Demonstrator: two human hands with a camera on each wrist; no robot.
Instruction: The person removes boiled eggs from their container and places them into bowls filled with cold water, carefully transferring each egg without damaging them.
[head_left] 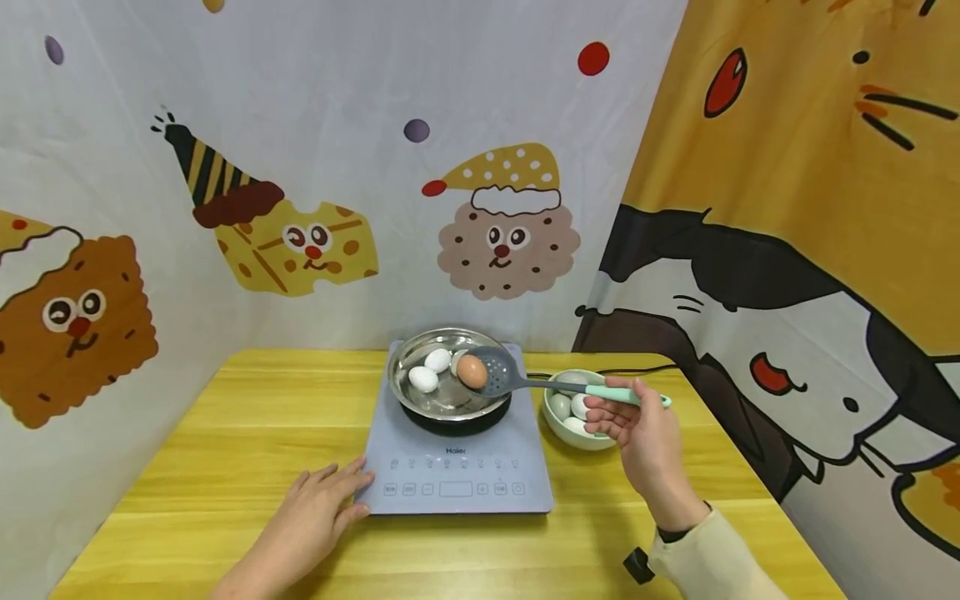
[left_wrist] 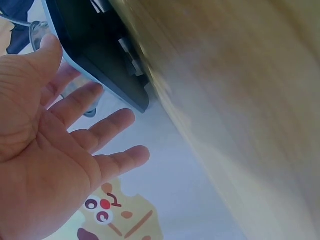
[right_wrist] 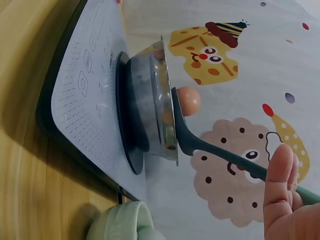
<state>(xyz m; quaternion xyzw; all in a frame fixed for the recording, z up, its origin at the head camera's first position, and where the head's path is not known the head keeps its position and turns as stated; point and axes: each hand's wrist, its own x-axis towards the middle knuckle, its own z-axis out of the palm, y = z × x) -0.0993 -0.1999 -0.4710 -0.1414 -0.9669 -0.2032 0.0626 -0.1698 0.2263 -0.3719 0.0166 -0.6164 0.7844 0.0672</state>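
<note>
My right hand (head_left: 651,437) holds a slotted spoon (head_left: 501,372) by its mint-green handle, thumb and fingers about it. A brown egg (head_left: 472,372) sits in the spoon's grey perforated bowl. In the right wrist view, that egg (right_wrist: 189,101) and the spoon's head show at rim height beside the steel pan (right_wrist: 152,95). White eggs (head_left: 423,379) lie inside the pan, and a pale shape is partly hidden behind the brown egg. My left hand (head_left: 318,508) rests with extended fingers at the left edge of the induction cooker (head_left: 456,477); the left wrist view shows its spread fingers (left_wrist: 112,127) beside the cooker's underside.
A pale green bowl (head_left: 581,440) holding several white and greenish eggs stands right of the cooker, under the spoon handle. Behind it a black cord (head_left: 637,369) runs across the wooden table (head_left: 217,433). A printed cloth (head_left: 337,100) hangs behind and at both sides.
</note>
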